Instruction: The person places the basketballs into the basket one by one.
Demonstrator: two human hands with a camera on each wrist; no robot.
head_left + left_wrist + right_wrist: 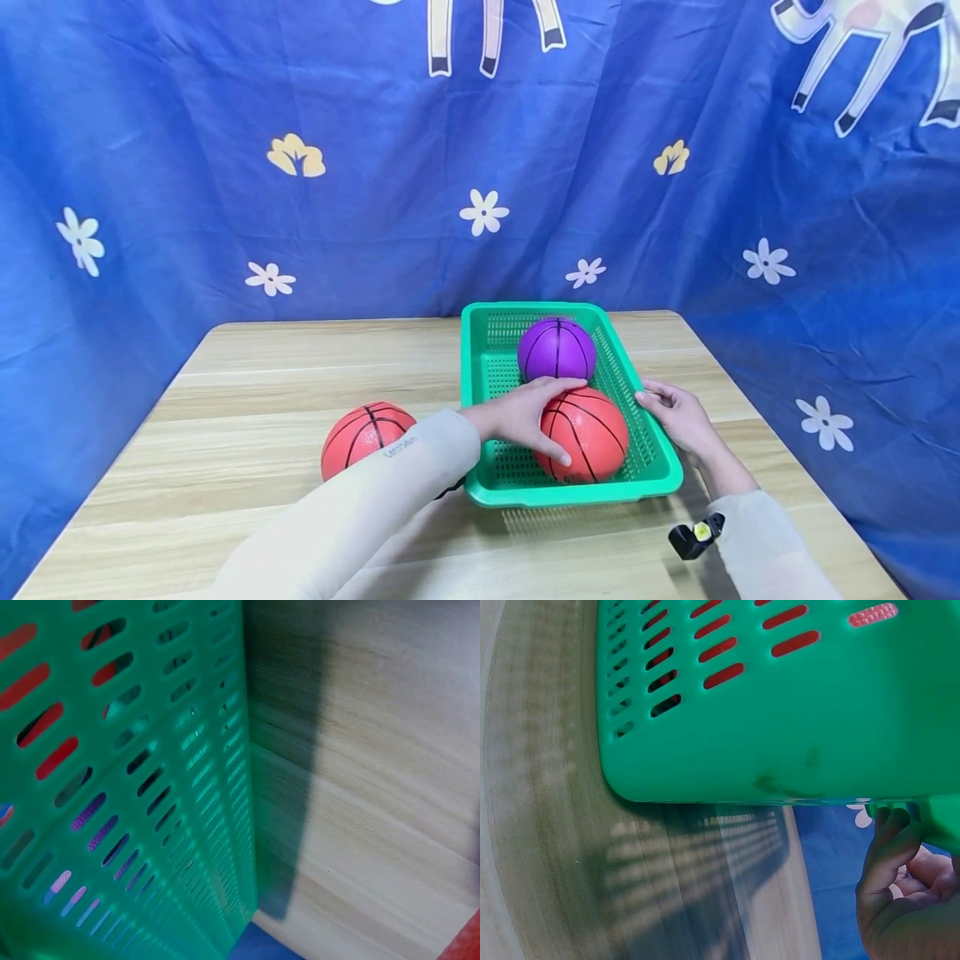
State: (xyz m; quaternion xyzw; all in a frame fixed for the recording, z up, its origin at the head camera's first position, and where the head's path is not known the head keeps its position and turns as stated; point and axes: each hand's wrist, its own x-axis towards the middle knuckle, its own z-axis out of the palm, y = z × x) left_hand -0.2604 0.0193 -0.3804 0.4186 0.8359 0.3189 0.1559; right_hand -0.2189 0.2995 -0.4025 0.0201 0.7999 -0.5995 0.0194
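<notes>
A green plastic basket (570, 497) with slotted walls stands on the right half of the table. Inside it, toward the front, lies a red toy basketball (592, 437), and my left hand (521, 414) holds this ball from its left side, thumb and fingers spread round it. Behind it in the same basket sits a purple toy basketball (557, 350). My right hand (681, 419) pinches the basket's right rim, and the right wrist view shows curled fingers (892, 859) at that rim. Through the slots in the left wrist view, parts of the red and purple balls show.
Left of the basket, a second red basketball (363, 437) rests on the wooden table (247, 400), partly hidden behind my left sleeve (375, 500). A blue patterned cloth (390, 167) hangs behind the table and along both sides.
</notes>
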